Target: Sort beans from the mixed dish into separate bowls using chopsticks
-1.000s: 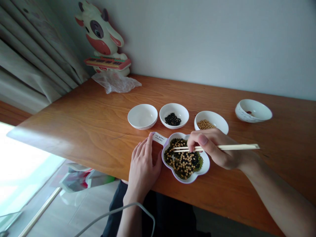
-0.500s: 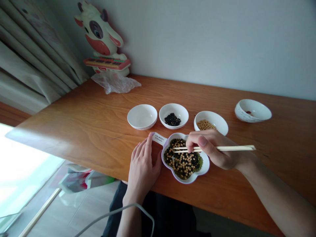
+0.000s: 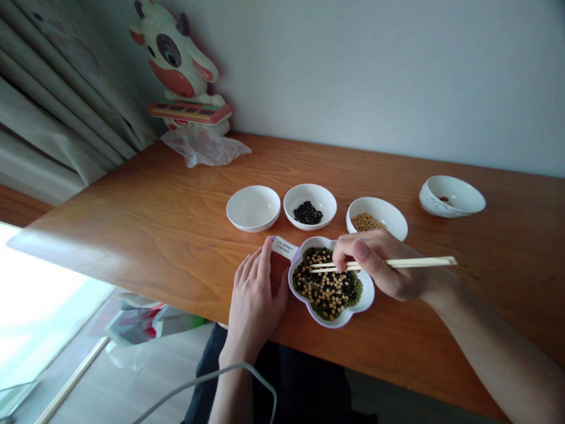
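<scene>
My right hand [image 3: 382,262] is closed around a pair of wooden chopsticks [image 3: 417,262], whose tips reach among the mixed beans [image 3: 329,285]. The beans, black, yellow and green, lie in a white flower-shaped dish [image 3: 366,300] with a purple rim and a short labelled handle [image 3: 285,247]. My left hand [image 3: 256,294] rests with its fingers stretched out on the table left of the dish, the index fingertip at the handle's end. Behind the dish stand an empty white bowl [image 3: 253,207], a bowl with black beans [image 3: 326,200] and a bowl with yellow beans [image 3: 397,224], partly hidden by my right hand.
A patterned white bowl [image 3: 463,203] with a few small pieces inside stands at the back right of the wooden table [image 3: 154,235]. A cow-shaped toy keyboard [image 3: 189,112] and a crumpled plastic bag [image 3: 205,148] are at the back left. A grey cable [image 3: 212,374] crosses my left forearm.
The view has shifted very slightly. Both hands, the chopsticks and the dish keep nearly the same places.
</scene>
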A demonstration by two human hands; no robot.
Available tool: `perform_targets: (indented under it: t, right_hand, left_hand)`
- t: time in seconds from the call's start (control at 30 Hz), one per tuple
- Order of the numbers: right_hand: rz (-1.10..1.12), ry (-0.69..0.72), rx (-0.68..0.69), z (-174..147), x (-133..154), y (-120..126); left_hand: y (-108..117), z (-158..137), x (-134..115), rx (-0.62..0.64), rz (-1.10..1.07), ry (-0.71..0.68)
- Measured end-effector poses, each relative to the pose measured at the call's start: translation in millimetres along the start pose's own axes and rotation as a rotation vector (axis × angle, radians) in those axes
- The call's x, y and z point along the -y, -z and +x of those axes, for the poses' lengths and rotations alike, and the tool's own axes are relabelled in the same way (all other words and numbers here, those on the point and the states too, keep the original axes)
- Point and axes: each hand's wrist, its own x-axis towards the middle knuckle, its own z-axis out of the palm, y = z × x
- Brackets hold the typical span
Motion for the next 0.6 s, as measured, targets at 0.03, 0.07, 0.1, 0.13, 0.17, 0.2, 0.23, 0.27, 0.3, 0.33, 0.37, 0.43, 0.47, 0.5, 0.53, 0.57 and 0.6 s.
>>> perform_targets:
  t: [0.03, 0.07, 0.1, 0.13, 0.17, 0.2, 0.23, 0.27, 0.3, 0.33, 0.37, 0.43, 0.47, 0.5, 0.53, 0.57, 0.6]
  right_hand:
    - [0.003, -0.003, -0.004, 0.1, 0.0, -0.1]
    - [0.009, -0.008, -0.012, 0.2, 0.0, -0.3]
    - [0.013, -0.014, -0.02, 0.2, -0.2, -0.4]
    - [0.017, -0.017, -0.027, 0.2, -0.4, -0.5]
    - [0.022, -0.02, -0.031, 0.1, -0.6, -0.6]
    - [0.026, -0.021, -0.03, 0.0, -0.7, -0.6]
    - [0.03, -0.018, -0.028, -0.2, -0.8, -0.5]
    - [0.033, -0.013, -0.025, -0.4, -0.7, -0.3]
    - [0.035, -0.006, -0.026, -0.6, -0.4, 0.0]
    - [0.037, 0.002, -0.028, -0.7, 0.0, 0.4]
    - [0.035, 0.008, -0.028, -0.8, 0.5, 1.0]
    - [0.024, 0.015, -0.026, -0.7, 1.7, 2.3]
    - [0.014, 0.016, -0.023, -0.5, 2.2, 3.0]
    - [0.005, 0.018, -0.021, -0.3, 2.6, 3.6]
    - [-0.003, 0.02, -0.021, -0.1, 2.9, 4.1]
    - [-0.009, 0.022, -0.022, 0.2, 3.1, 4.5]
    - [-0.012, 0.025, -0.022, 0.3, 3.2, 4.7]
  left_hand:
    - [-0.1, 0.1, -0.1, 0.001, -0.002, 0.001]
    - [-0.1, 0.2, -0.2, 0.002, -0.002, 0.003]
    - [-0.2, 0.3, -0.2, 0.003, 0.0, 0.005]
    - [-0.2, 0.3, -0.3, 0.005, 0.002, 0.007]
    - [-0.1, 0.2, -0.4, 0.006, 0.003, 0.007]
    - [0.0, 0.2, -0.5, 0.008, 0.004, 0.006]
    - [0.1, 0.2, -0.6, 0.01, 0.003, 0.005]
    - [0.4, 0.2, -0.7, 0.009, 0.003, 0.003]
    - [0.6, 0.3, -0.9, 0.009, 0.002, 0.002]
    - [0.9, 0.4, -1.0, 0.008, 0.001, 0.001]
    - [1.1, 0.5, -1.2, 0.007, 0.0, 0.0]
    - [1.4, 0.8, -1.6, 0.004, -0.001, 0.001]
    - [1.4, 0.8, -1.6, 0.002, 0.0, 0.001]
    - [1.4, 0.8, -1.6, 0.001, 0.0, 0.002]
    - [1.3, 0.8, -1.6, 0.0, -0.001, 0.002]
    - [1.2, 0.7, -1.4, 0.0, -0.002, 0.004]
    - [1.1, 0.6, -1.3, -0.001, -0.003, 0.004]
